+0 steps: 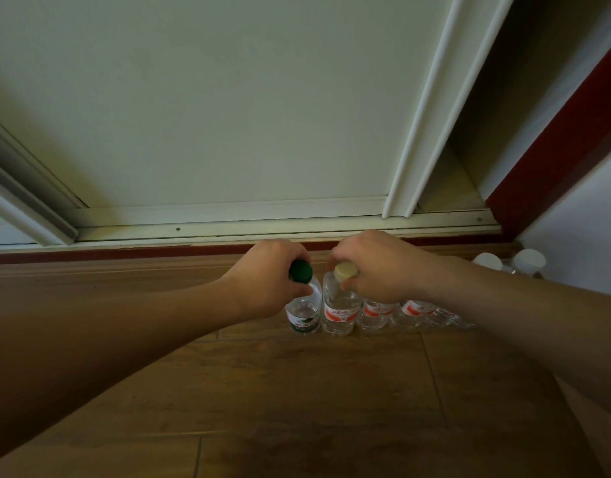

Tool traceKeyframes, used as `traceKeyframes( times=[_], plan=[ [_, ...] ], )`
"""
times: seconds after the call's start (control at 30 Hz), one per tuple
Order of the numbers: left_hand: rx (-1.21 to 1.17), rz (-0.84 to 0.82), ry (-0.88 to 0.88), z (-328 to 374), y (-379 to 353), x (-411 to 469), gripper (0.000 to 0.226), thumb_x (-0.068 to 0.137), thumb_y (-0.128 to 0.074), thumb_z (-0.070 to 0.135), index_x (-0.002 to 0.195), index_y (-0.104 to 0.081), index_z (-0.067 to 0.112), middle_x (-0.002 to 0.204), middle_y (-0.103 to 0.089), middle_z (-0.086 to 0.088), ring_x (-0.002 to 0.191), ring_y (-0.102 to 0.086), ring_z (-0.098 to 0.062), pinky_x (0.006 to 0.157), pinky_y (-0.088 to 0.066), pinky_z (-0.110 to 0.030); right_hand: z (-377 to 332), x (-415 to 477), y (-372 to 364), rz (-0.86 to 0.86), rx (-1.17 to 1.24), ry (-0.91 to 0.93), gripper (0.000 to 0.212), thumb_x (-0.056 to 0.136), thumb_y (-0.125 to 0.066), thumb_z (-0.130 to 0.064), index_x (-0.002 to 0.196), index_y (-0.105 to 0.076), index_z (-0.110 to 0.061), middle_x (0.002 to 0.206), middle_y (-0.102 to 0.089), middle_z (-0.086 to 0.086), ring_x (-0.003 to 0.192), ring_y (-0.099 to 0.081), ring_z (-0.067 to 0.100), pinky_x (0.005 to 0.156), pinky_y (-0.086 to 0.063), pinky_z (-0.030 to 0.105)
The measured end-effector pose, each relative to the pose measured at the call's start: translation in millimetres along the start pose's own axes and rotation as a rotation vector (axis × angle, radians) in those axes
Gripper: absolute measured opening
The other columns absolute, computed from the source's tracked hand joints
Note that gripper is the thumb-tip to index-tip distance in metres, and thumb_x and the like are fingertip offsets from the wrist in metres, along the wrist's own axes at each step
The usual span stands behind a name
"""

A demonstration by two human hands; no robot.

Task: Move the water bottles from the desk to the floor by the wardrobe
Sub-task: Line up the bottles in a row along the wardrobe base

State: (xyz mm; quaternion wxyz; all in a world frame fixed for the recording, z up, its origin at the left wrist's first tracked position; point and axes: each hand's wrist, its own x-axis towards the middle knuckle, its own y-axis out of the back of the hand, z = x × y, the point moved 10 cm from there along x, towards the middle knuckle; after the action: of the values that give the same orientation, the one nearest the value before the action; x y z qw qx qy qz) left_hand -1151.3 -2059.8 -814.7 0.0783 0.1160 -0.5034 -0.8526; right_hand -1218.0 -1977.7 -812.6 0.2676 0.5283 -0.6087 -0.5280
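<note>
My left hand (269,277) grips the neck of a green-capped, green-labelled water bottle (304,317) that stands upright on the wooden floor (297,391). Beside it, my right hand (380,263) holds the neck of a pale-capped, red-labelled water bottle (340,313), also upright on the floor and touching the green one. Further right stands a row of more red-labelled bottles (414,310), partly hidden by my right forearm. All stand just in front of the white sliding wardrobe door (211,115).
The wardrobe's bottom track (262,229) and a dark red skirting strip (90,255) run along the floor behind the bottles. Two white-capped bottles (511,262) stand in the right corner by a white wall (580,236). Open wooden floor lies to the left.
</note>
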Motion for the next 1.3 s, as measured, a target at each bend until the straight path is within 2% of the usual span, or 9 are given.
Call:
traceKeyframes(
  times=[0.17,0.3,0.4,0.53,0.63,0.73,0.9,1.07,1.3],
  plan=[
    [-0.005,-0.001,0.009,-2.1,0.3,0.5,0.032,0.08,-0.078,0.032,0.108,-0.065,0.024,0.094,-0.061,0.012,0.085,-0.056,-0.005,0.075,-0.049,-0.02,-2.6,0.0,0.0,0.0,0.002,0.008,0.03,0.087,-0.066,-0.025,0.117,-0.063,-0.029,0.103,-0.056,-0.014,0.095,-0.052,0.009,0.08,-0.045,0.028],
    [-0.015,0.0,0.013,-2.0,1.1,0.8,0.03,0.08,-0.079,0.032,0.106,-0.065,0.024,0.094,-0.061,0.012,0.085,-0.056,-0.005,0.076,-0.05,-0.021,-3.2,-0.1,3.5,0.008,-0.003,0.006,0.032,0.087,-0.065,-0.022,0.118,-0.064,-0.027,0.112,-0.063,-0.01,0.101,-0.056,0.011,0.086,-0.05,0.034],
    [-0.016,0.003,0.01,-1.6,1.8,1.3,0.03,0.08,-0.078,0.032,0.106,-0.065,0.024,0.094,-0.061,0.011,0.084,-0.056,-0.005,0.074,-0.048,-0.02,-3.9,0.7,3.9,0.008,-0.001,0.005,0.03,0.087,-0.065,-0.022,0.117,-0.065,-0.027,0.11,-0.064,-0.01,0.099,-0.055,0.01,0.085,-0.05,0.033],
    [-0.02,0.007,0.013,-2.9,1.8,2.6,0.03,0.08,-0.079,0.032,0.106,-0.065,0.025,0.093,-0.061,0.012,0.083,-0.055,-0.005,0.071,-0.045,-0.017,-5.7,1.7,3.9,0.012,-0.006,0.019,0.028,0.087,-0.066,-0.023,0.115,-0.065,-0.027,0.093,-0.053,-0.017,0.09,-0.05,0.007,0.079,-0.046,0.028],
    [-0.031,0.004,0.015,-3.0,1.4,2.6,0.031,0.08,-0.079,0.032,0.107,-0.065,0.024,0.094,-0.061,0.011,0.085,-0.056,-0.005,0.076,-0.05,-0.021,-5.6,2.2,3.8,0.012,-0.014,0.024,0.026,0.087,-0.066,-0.022,0.112,-0.065,-0.026,0.081,-0.045,-0.021,0.087,-0.051,0.008,0.074,-0.042,0.026],
    [-0.026,0.005,0.016,-3.2,1.1,2.7,0.032,0.08,-0.079,0.033,0.108,-0.065,0.024,0.096,-0.062,0.011,0.086,-0.057,-0.005,0.078,-0.052,-0.022,-6.4,1.9,2.5,0.002,-0.011,0.024,0.027,0.086,-0.066,-0.024,0.113,-0.065,-0.027,0.088,-0.049,-0.019,0.089,-0.052,0.009,0.075,-0.044,0.027],
    [-0.022,0.0,0.019,-3.8,0.5,3.3,0.031,0.08,-0.079,0.034,0.107,-0.065,0.025,0.092,-0.061,0.013,0.082,-0.056,-0.003,0.072,-0.047,-0.018,-6.5,0.9,0.9,0.001,-0.008,0.021,0.031,0.087,-0.067,-0.025,0.117,-0.064,-0.028,0.098,-0.051,-0.016,0.093,-0.051,0.008,0.077,-0.041,0.025],
    [-0.015,-0.012,0.015,-2.2,0.0,3.0,0.031,0.081,-0.078,0.034,0.107,-0.065,0.025,0.091,-0.06,0.014,0.081,-0.055,-0.003,0.07,-0.045,-0.017,-3.9,0.1,0.7,0.013,-0.006,0.019,0.031,0.085,-0.065,-0.022,0.115,-0.064,-0.029,0.096,-0.051,-0.015,0.097,-0.056,0.012,0.078,-0.045,0.027],
    [-0.019,-0.015,0.003,-0.3,0.7,3.7,0.032,0.082,-0.077,0.032,0.111,-0.065,0.023,0.096,-0.062,0.01,0.083,-0.056,-0.004,0.069,-0.043,-0.014,-1.0,0.8,0.7,0.02,-0.013,0.007,0.038,0.085,-0.064,-0.02,0.122,-0.061,-0.029,0.115,-0.061,-0.009,0.104,-0.057,0.012,0.088,-0.05,0.033]
  ],
)
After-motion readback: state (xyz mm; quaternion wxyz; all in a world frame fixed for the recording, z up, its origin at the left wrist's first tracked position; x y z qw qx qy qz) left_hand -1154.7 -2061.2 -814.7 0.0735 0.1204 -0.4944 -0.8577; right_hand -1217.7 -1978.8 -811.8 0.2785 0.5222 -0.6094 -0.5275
